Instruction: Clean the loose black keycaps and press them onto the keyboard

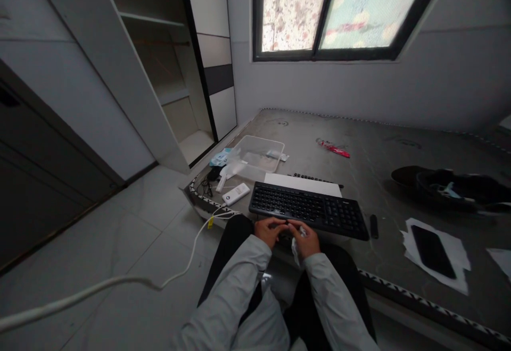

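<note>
My left hand (268,231) is closed in a pinch, its fingertips meeting those of my right hand just in front of the keyboard's near edge. Whatever is pinched there is too small and dark to make out. My right hand (308,241) is closed too, with a crumpled white tissue (296,250) tucked in its fingers and hanging below. The black keyboard (307,207) lies at a slant right beyond both hands. Behind it, a white sheet of paper (303,185) is partly covered, with a row of small black pieces (315,178) along its far edge.
A clear plastic box (259,173) stands behind left, near a white power strip (236,194) with a cable. A small black stick-like object (374,226) lies right of the keyboard. Farther right are a phone (433,251) on paper and a black cap-like item (459,189). A red packet (337,150) lies behind.
</note>
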Motion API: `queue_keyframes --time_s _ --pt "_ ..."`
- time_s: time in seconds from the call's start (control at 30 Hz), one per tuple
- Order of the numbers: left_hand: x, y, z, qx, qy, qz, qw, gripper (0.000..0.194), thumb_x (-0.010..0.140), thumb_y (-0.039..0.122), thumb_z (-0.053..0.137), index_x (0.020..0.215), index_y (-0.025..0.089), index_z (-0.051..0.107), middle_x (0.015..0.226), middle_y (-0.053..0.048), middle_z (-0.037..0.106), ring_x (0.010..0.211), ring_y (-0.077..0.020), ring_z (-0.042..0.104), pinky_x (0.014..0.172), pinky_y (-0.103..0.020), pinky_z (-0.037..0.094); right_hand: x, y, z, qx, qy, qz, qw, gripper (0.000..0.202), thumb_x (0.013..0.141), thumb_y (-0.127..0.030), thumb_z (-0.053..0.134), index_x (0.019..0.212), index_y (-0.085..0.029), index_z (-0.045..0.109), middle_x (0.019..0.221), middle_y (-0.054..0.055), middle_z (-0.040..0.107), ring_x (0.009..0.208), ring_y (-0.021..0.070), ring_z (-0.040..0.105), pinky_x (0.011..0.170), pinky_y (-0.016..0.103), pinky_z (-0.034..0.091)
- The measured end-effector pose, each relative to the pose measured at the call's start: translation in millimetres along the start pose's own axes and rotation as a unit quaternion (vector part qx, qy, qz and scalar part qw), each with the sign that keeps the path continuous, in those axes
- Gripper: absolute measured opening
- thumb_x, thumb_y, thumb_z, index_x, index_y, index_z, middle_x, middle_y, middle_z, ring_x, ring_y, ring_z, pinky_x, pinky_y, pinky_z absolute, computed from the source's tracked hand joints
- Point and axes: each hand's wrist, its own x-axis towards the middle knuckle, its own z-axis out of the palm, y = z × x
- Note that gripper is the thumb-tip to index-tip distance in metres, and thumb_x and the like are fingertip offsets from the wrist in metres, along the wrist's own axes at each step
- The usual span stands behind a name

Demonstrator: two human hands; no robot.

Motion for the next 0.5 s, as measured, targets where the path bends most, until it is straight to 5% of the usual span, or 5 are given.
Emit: queue_keyframes --time_s 0.3,0.5 --pt "9.9 -0.6 -29.4 -0.03 0.05 -0.042 0.997 0.033 0.061 0.044 0.062 0.078 0.017 0.07 0.06 -0.002 0.066 0.034 -0.0063 0.045 0.031 -0.019 0.035 21.7 -27.4 27.1 -0.069 -0.095 -0.008 0.993 0.032 0.063 -0.04 0.062 0.086 -0.017 0.066 0.083 0.007 0.067 0.08 0.0203 0.059 0.076 0.033 0.043" --pt "18.7 -11.4 -49.6 -0.035 0.077 0.004 0.996 0.027 0.071 0.039 0.055 0.087 0.02 0.067 0.081 -0.003 0.066 0.041 -0.0056 0.047 0.037 -0.019 0.039 51.7 -30.1 49.3 -0.091 -0.148 0.021 0.985 0.029 0.062 -0.039 0.063 0.078 -0.015 0.064 0.071 0.004 0.066 0.066 0.0164 0.059 0.064 0.027 0.044"
